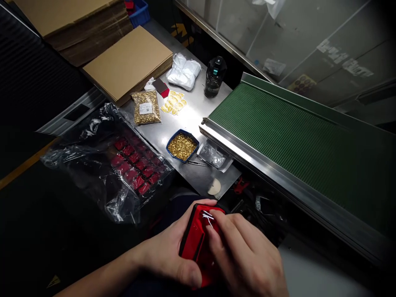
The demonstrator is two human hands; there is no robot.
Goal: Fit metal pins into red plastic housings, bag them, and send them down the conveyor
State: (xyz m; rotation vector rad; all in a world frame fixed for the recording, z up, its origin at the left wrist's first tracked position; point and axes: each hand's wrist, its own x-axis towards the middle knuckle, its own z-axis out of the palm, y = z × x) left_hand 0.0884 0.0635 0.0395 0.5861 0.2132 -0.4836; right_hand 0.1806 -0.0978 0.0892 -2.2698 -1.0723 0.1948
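My left hand is wrapped around a small red box-like piece low in the middle of the view, thumb along its near edge. My right hand lies over the box's right side, fingers curled and pressed on its top by thin white strands. What the right fingertips pinch is hidden. A blue tray of small gold parts sits on the steel table just beyond the hands. To the left, a clear plastic bag holds rows of red pieces.
A green ribbed conveyor belt with a steel rim runs along the right. On the table lie a bag of gold parts, gold stickers, a white bag, a dark bottle and tweezers. Flat cardboard is stacked behind.
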